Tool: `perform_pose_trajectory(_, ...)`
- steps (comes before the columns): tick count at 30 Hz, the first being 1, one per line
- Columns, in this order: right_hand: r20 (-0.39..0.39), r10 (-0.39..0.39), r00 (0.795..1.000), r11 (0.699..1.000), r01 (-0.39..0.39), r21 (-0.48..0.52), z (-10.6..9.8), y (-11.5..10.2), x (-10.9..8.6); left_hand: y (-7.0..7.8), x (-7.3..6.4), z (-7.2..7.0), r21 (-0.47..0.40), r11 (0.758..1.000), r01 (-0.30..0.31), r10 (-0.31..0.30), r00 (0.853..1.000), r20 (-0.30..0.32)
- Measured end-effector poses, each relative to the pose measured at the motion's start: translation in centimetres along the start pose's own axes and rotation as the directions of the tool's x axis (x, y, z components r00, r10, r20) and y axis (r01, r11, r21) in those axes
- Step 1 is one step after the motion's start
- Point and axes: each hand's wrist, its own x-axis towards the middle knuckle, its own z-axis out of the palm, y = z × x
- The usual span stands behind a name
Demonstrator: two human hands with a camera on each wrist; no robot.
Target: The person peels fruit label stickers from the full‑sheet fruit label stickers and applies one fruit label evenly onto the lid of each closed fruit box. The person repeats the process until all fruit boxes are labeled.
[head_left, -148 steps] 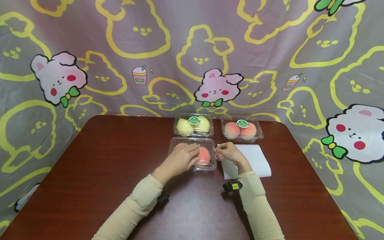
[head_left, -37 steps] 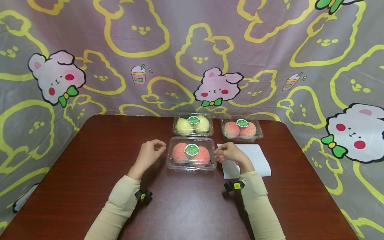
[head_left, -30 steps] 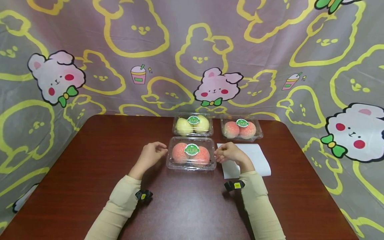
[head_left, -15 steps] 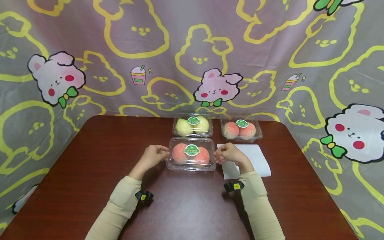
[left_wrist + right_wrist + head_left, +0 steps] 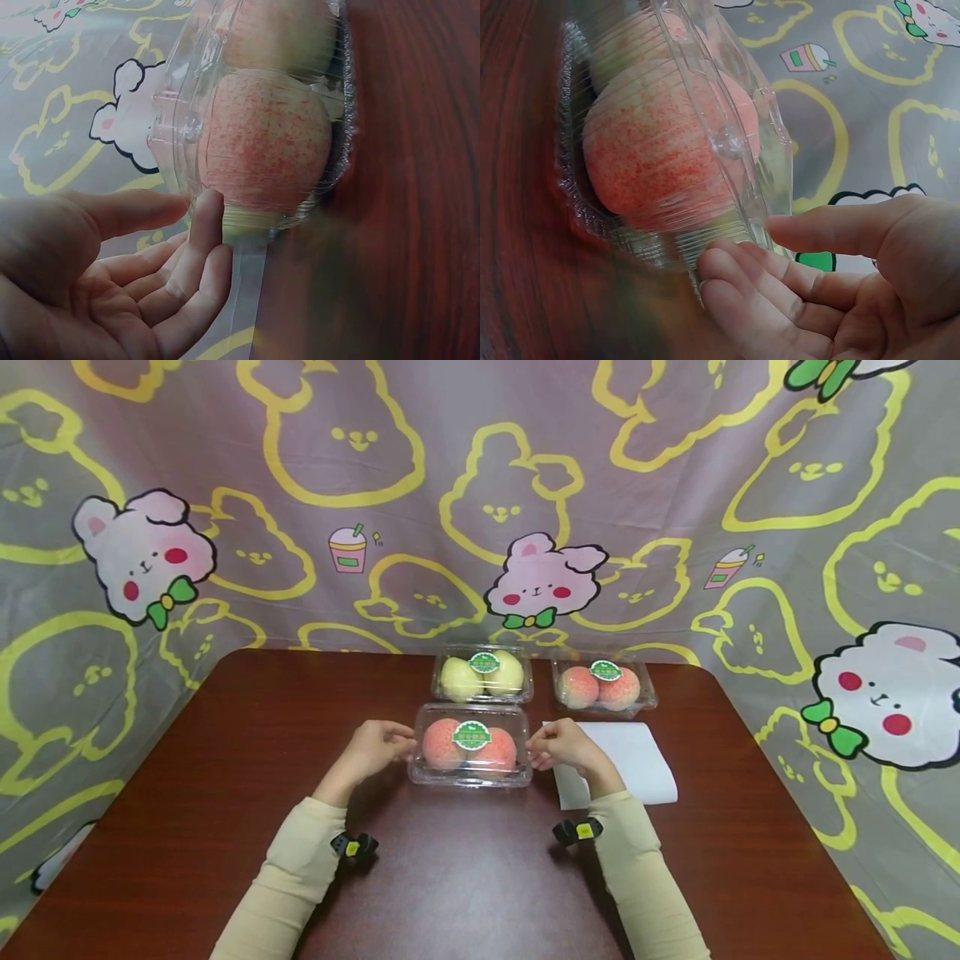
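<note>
A clear plastic clamshell box (image 5: pixel 468 777) with two pinkish-red peaches (image 5: pixel 492 752) and a green-and-white label (image 5: pixel 472 736) sits near the middle of the table. At its left end my left hand (image 5: pixel 369 751) pinches the rim between thumb and fingers. My right hand (image 5: pixel 567 749) pinches the opposite end the same way. In the left wrist view, the thumb and index fingertip (image 5: pixel 208 206) meet at the box's edge, beside a peach (image 5: pixel 264 142). The right wrist view shows the thumb (image 5: pixel 817 229) on the rim flange, with the other fingers under it.
Right behind stands a clear box of two yellow-green fruits (image 5: pixel 502 673). Another box of peaches (image 5: pixel 579 687) is at the back right. A white sheet (image 5: pixel 637 764) lies partly under my right hand. A patterned curtain (image 5: pixel 420 427) surrounds the table's (image 5: pixel 262 727) far sides.
My left hand went from over the lid to the box's left end and closed on the rim. The box has since slid slightly left, both hands moving with it.
</note>
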Motion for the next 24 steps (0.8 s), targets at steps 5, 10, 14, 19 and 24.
perform_pose_trajectory(5,-0.019,0.001,1.000,1.000,-0.001,0.022,0.6,-0.1,0.1,-0.2,0.1,-0.6,-0.007,1.000,0.017,-0.017,1.000,0.020)
perform_pose_trajectory(10,-0.024,-0.015,1.000,0.998,0.016,0.056,1.5,0.0,0.4,-0.6,0.1,-1.3,-0.018,0.999,0.038,-0.038,0.999,0.037)
perform_pose_trajectory(14,-0.032,-0.024,0.999,0.996,0.027,0.080,2.4,0.1,0.7,-1.0,0.0,-2.0,-0.036,0.997,0.062,-0.060,0.996,0.059)
perform_pose_trajectory(19,-0.038,-0.042,0.998,0.992,0.046,0.121,3.4,-0.2,1.0,-1.3,-0.2,-2.9,-0.045,0.995,0.085,-0.081,0.993,0.089)
perform_pose_trajectory(24,-0.044,-0.057,0.997,0.987,0.063,0.148,4.2,-0.4,1.2,-1.4,-0.4,-3.9,-0.027,0.995,0.097,-0.093,0.989,0.111)
